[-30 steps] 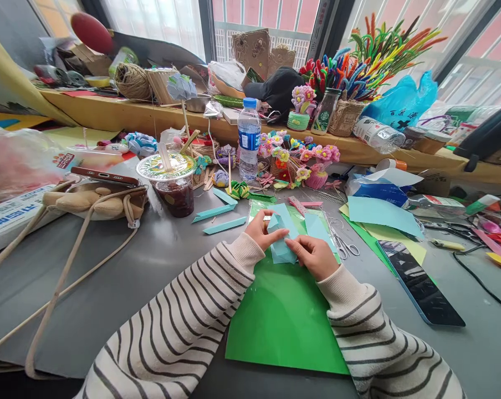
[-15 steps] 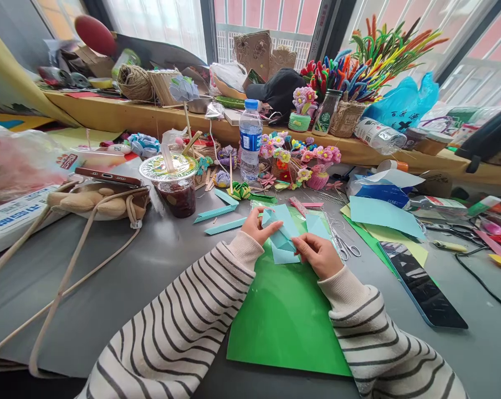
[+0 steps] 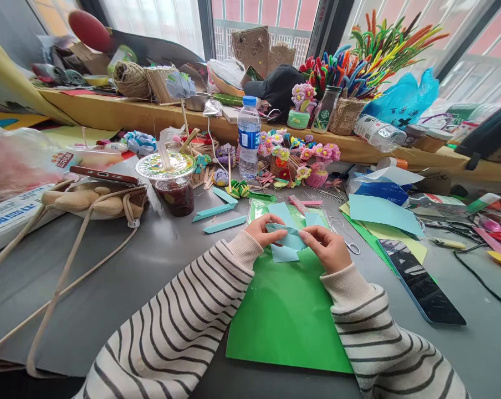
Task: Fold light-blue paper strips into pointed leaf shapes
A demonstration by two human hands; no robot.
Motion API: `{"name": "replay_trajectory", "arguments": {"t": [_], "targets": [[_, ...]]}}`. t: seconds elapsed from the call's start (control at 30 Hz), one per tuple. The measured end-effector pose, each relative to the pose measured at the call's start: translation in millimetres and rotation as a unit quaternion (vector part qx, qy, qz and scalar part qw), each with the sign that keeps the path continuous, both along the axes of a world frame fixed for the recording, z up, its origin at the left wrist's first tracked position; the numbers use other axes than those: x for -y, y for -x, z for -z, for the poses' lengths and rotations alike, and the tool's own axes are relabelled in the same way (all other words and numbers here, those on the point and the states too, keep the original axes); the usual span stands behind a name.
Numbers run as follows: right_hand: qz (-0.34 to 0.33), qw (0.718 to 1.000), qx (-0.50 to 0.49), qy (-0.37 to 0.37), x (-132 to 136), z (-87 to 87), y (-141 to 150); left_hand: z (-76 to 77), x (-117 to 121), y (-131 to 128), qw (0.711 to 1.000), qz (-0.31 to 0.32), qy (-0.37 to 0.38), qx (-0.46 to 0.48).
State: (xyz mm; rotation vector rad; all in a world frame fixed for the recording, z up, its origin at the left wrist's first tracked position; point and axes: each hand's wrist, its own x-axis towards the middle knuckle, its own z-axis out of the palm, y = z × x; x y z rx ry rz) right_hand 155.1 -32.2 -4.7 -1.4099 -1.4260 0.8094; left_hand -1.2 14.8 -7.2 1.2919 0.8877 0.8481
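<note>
Between my two hands is a folded piece of light blue paper (image 3: 291,238), held just above the green sheet (image 3: 290,316). My left hand (image 3: 267,230) pinches its left end, thumb toward me. At the other end, the thumb and fingers of my right hand (image 3: 324,246) are closed on the same paper. Under and behind it lie more light blue paper pieces (image 3: 284,254), partly covered by the hands. Folded blue paper strips (image 3: 224,224) rest on the grey table to the left. Scissors (image 3: 352,248) lie just beyond my right hand, partly hidden.
A lidded cup of dark drink (image 3: 173,191) and a water bottle (image 3: 249,138) stand behind. On the right are a phone (image 3: 420,282) and blue paper (image 3: 386,215). A bag (image 3: 95,202) with long straps sits left. Handmade flowers (image 3: 300,155) line the back.
The folded paper has turned from a slanted, flatter pose to a narrower, more level one. My right hand has moved slightly right and its grip has shifted to the paper's right end.
</note>
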Motion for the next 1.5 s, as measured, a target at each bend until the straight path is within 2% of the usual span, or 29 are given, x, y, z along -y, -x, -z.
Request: {"name": "replay_trajectory", "arguments": {"t": [0.07,0.23,0.33,0.57,0.77,0.93,1.07,1.27,1.33,1.5], "targets": [[0.007,1.000,-0.004,0.001,-0.4,-0.3,-2.0,-0.3,0.0,-0.6,1.000,0.011,0.006,-0.003],[-0.009,1.000,0.001,0.003,-0.7,0.6,-3.0,-1.3,0.9,2.1,0.993,0.022,-0.089,-0.068],[-0.007,1.000,0.000,-0.002,-0.4,1.1,-2.1,-1.8,1.6,3.2,0.992,0.014,-0.080,-0.101],[-0.002,0.999,-0.027,0.018,0.6,-0.4,-0.6,-5.4,2.2,2.7,0.993,-0.010,-0.059,-0.101],[-0.020,0.998,-0.051,0.043,-0.1,-3.0,-3.7,-4.5,0.2,3.7,0.995,-0.029,-0.045,-0.082],[-0.055,0.991,-0.117,0.021,2.0,-6.6,-3.8,-4.5,-0.4,4.9,0.995,-0.027,-0.047,-0.082],[-0.067,0.990,-0.119,0.014,3.4,-7.9,-4.1,-5.2,1.4,3.6,0.999,0.023,-0.009,-0.041],[-0.074,0.989,-0.122,0.032,2.0,-7.9,-8.2,-6.8,8.3,-0.1,0.986,0.154,0.047,-0.035],[-0.094,0.989,-0.107,0.044,1.9,-8.8,-8.0,-9.0,10.2,-0.5,0.984,0.164,0.052,-0.039],[-0.128,0.987,-0.072,0.063,1.9,-9.8,-3.1,-15.9,11.3,-0.2,0.987,0.134,0.073,-0.053]]}}
